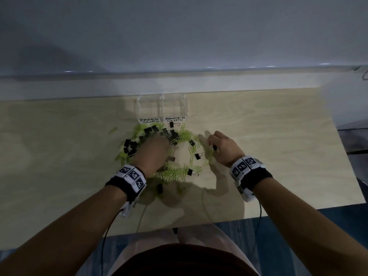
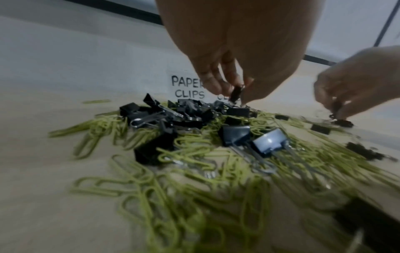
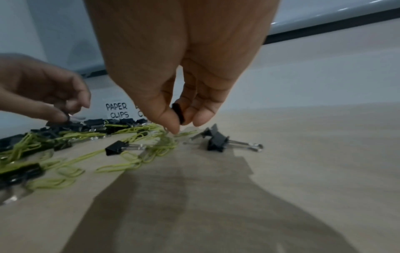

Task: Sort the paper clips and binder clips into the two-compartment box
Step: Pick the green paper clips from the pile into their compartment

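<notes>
A clear two-compartment box [image 1: 161, 106] labelled PAPER CLIPS and BINDER CLIPS stands at the back of the table, both compartments looking empty. In front of it lies a mixed heap of green paper clips [image 1: 179, 172] and black binder clips [image 1: 130, 145]. My left hand [image 1: 153, 150] hovers over the heap's middle and pinches a black binder clip [image 2: 236, 93] between thumb and fingers. My right hand [image 1: 217, 148] is at the heap's right edge, its thumb and fingers pinching another black binder clip [image 3: 178, 113] just above the table. One more binder clip [image 3: 218, 142] lies beside it.
The light wooden table [image 1: 278, 146] ends at a grey ledge and wall behind the box. Its near edge runs just in front of my body. Cables hang from both wristbands. Stray paper clips [image 1: 112, 130] lie left of the heap.
</notes>
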`<action>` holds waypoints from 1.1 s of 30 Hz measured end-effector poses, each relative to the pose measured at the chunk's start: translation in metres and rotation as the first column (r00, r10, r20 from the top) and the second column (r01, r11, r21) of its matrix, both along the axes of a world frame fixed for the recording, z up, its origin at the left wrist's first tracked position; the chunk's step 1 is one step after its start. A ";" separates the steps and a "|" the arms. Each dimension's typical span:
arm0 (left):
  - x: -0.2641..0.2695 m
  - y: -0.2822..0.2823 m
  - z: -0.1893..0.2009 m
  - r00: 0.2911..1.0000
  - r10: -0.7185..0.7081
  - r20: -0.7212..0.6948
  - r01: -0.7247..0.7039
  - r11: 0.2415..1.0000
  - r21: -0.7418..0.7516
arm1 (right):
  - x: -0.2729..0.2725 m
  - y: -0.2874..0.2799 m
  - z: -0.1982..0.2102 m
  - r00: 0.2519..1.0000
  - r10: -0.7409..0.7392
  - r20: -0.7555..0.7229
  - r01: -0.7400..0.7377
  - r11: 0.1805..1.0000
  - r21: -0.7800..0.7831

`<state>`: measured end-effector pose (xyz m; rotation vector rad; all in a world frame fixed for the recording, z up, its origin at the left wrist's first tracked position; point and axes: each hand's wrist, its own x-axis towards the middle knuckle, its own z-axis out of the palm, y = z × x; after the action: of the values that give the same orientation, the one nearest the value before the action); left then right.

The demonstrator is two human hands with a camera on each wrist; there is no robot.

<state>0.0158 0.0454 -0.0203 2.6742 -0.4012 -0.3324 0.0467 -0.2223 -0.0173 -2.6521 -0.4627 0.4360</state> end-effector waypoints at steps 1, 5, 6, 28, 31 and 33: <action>0.004 0.002 0.001 0.999 0.025 0.031 -0.027 0.999 0.048 | -0.002 -0.008 -0.001 1.000 -0.022 0.012 0.022 1.000 0.018; 0.024 -0.024 0.004 0.991 -0.099 0.088 0.092 0.992 0.083 | -0.004 -0.036 -0.007 0.981 -0.190 0.045 0.188 0.980 0.059; 0.029 -0.037 0.004 0.985 -0.149 0.083 0.144 0.987 0.068 | -0.004 -0.040 -0.008 0.970 -0.236 0.053 0.233 0.971 0.048; 0.051 -0.079 -0.020 0.974 -0.214 -0.069 0.225 0.927 0.302 | -0.022 0.030 -0.012 0.994 0.107 0.011 -0.105 0.988 -0.111; 0.048 -0.072 -0.019 0.969 -0.237 -0.074 0.248 0.925 0.289 | -0.023 0.025 -0.008 0.998 0.050 0.040 -0.045 0.993 -0.108; 0.045 -0.065 -0.016 0.965 -0.255 -0.064 0.263 0.925 0.274 | -0.020 0.014 -0.009 0.998 -0.054 0.041 0.059 0.992 -0.110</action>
<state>0.0612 -0.0197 -0.0367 2.8887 -0.7548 -0.5403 0.0264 -0.2087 -0.0265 -2.7775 -0.3840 0.4059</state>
